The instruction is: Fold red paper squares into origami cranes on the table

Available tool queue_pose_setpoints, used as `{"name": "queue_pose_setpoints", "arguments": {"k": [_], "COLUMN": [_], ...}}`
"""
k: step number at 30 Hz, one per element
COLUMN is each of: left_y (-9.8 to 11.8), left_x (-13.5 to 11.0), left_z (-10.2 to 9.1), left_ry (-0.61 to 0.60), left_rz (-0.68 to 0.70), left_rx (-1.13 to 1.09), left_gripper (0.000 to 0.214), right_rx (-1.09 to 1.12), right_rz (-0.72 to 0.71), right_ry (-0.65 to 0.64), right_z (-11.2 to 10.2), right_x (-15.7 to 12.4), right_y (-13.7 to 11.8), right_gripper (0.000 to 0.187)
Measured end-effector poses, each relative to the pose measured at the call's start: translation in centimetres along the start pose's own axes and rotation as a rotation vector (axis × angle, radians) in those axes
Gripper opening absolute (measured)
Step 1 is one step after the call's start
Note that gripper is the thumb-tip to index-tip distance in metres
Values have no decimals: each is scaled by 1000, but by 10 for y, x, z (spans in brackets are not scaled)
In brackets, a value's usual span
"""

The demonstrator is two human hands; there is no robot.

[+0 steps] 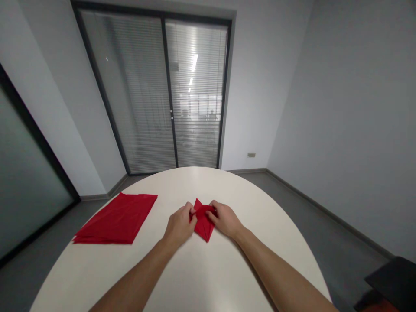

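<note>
A small folded piece of red paper (203, 222) lies on the white round table (208, 268) in front of me, pointed at its near and far ends. My left hand (179, 225) pinches its left side with curled fingers. My right hand (225, 219) presses and pinches its right side, fingers bent over the paper's upper edge. Both hands rest on the tabletop around the paper.
A flat stack of red paper sheets (117, 218) lies at the table's left. Beyond the table stand glass sliding doors with blinds (165, 95). A dark chair or object (393, 281) sits at the lower right, off the table.
</note>
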State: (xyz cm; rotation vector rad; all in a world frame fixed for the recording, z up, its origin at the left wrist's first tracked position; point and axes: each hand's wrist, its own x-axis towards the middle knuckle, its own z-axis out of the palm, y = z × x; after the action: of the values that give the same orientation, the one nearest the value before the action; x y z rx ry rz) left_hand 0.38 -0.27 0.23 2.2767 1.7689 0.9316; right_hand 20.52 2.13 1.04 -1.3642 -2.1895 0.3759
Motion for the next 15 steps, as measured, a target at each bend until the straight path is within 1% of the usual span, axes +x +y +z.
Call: {"name": "queue_pose_setpoints", "arguments": {"k": [4,7,9,12,15], "left_y": [0,-1,-2,-3,-2], "left_x": [1,1,1,1,2], "left_z": [1,3,4,5,4], "left_ry": [23,28,18,5,-18], "left_rz": [-14,-38,-38,-55,-87], "left_rx": [39,35,-1,-61,-98], "left_gripper": [9,9,24,48,57], "right_rx": [14,47,63,77,85], "right_rz": [-15,-41,-57,-62,-56], "right_ry": [7,-12,-23,-27,-28], "right_z": [1,3,3,3,2], "right_x": [0,0,0,0,0], "right_y": [1,2,2,1,0], "right_gripper": [7,15,20,21,20]}}
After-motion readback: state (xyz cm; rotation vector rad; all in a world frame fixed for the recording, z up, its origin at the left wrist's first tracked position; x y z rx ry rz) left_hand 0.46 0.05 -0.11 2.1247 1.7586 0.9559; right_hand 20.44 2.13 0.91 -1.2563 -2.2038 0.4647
